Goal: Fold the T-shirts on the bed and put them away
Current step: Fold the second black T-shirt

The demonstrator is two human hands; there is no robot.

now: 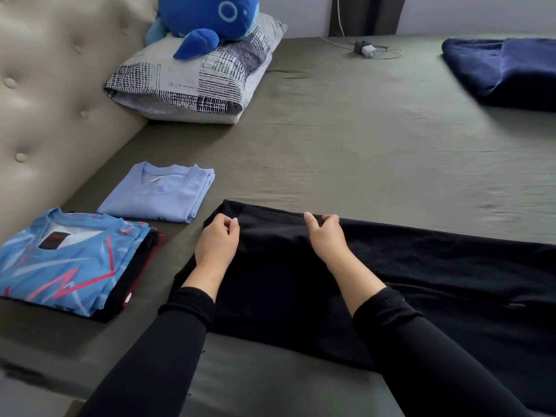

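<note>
Now – both hands point(217, 239) point(326, 233) pinch black T-shirt point(391, 266) | folded shirts point(159, 192) beside – pillow point(195, 76) beyond

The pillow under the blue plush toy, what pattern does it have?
The pillow is white with black crosshatched patches, seen in the head view.

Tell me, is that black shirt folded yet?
Only partly. The black T-shirt lies mostly spread over the bed, while the left hand and right hand pinch its far edge.
</note>
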